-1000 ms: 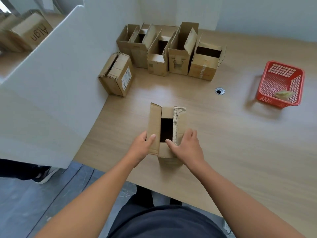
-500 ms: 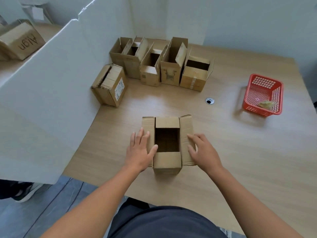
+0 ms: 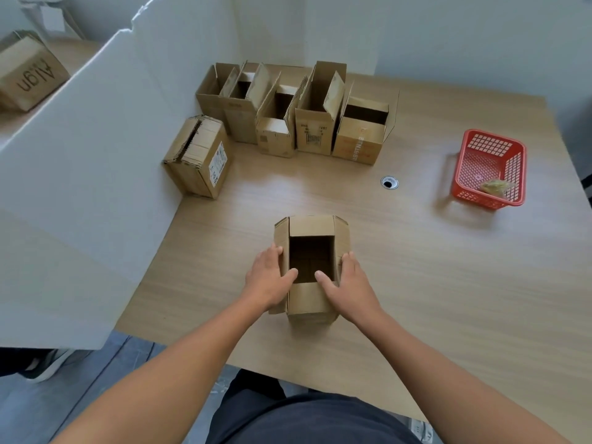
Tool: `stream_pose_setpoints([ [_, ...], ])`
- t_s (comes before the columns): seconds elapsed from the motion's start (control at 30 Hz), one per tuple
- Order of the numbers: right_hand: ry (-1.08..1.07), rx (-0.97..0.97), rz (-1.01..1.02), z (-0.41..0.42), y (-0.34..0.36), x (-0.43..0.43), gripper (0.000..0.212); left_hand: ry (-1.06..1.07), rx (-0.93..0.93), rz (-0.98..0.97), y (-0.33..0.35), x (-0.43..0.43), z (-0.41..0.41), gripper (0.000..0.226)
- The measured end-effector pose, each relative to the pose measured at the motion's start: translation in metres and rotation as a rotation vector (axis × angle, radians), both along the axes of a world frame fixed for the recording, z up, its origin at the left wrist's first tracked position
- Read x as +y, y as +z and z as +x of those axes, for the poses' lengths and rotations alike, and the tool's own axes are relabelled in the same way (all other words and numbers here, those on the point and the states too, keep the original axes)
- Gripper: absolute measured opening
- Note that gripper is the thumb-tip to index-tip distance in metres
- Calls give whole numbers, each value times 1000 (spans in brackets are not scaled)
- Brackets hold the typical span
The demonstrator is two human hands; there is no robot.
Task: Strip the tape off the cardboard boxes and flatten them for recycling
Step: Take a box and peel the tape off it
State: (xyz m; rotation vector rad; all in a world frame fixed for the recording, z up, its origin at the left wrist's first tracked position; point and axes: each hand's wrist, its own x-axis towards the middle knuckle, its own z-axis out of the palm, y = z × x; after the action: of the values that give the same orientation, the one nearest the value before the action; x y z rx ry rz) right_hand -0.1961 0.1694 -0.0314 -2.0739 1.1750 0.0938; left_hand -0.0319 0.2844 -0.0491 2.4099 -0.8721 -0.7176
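A small open cardboard box [image 3: 309, 299] stands upright on the wooden table [image 3: 432, 283] near its front edge, its four top flaps folded outward. My left hand [image 3: 270, 278] grips the box's left side, thumb hooked over the rim into the opening. My right hand [image 3: 347, 285] grips the right side the same way, thumb inside the opening. Inside the box I see its closed bottom.
Several open boxes [image 3: 315, 120] stand in a row at the back of the table, and a closed one [image 3: 200, 157] lies left of them. A red basket [image 3: 490, 168] with crumpled tape sits at the right. A white partition [image 3: 96, 171] bounds the left side.
The side flaps, pressed flat half a second ago, now fold down along the box. Both hands moved from the flaps to the box's sides, thumbs into the opening.
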Motion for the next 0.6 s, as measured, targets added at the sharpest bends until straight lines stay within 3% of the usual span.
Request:
stream_pose_setpoints([
  [0.2,-30,75,-73,0,-1,7,96,-44,-320,-39,10,-15,17,52],
  [0.43,-118,102,-117,18,2,7,94,-266,-435,54,22,-61,57,82],
  [0.6,-117,151,-72,34,5,-6,92,-354,-457,23,26,-90,87,49],
])
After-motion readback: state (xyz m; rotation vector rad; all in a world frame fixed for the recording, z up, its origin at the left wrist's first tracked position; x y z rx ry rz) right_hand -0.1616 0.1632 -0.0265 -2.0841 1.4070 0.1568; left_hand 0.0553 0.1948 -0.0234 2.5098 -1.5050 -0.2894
